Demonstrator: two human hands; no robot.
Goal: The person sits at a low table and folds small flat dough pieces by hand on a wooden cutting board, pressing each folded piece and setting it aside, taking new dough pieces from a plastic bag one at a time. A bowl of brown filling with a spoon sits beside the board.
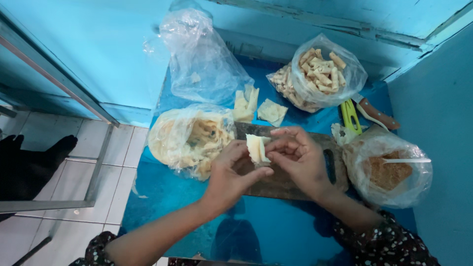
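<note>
My left hand (231, 172) and my right hand (295, 155) meet over a dark wooden cutting board (281, 184) and both pinch a pale, folded pastry wrapper (256, 148). The wrapper is partly rolled between my fingertips. To the left lies a clear bag of thin yellowish wrapper sheets (189, 140). A few folded wrapper pieces (258, 108) rest on the blue table (167, 197) behind the board.
A bag of finished rolls (320, 74) sits at the back right. An empty clear bag (202, 59) stands at the back. A bag of brown filling with a white spoon (389, 170) is on the right. A knife (377, 114) and green tool (351, 117) lie nearby. Tiled floor (59, 226) to the left.
</note>
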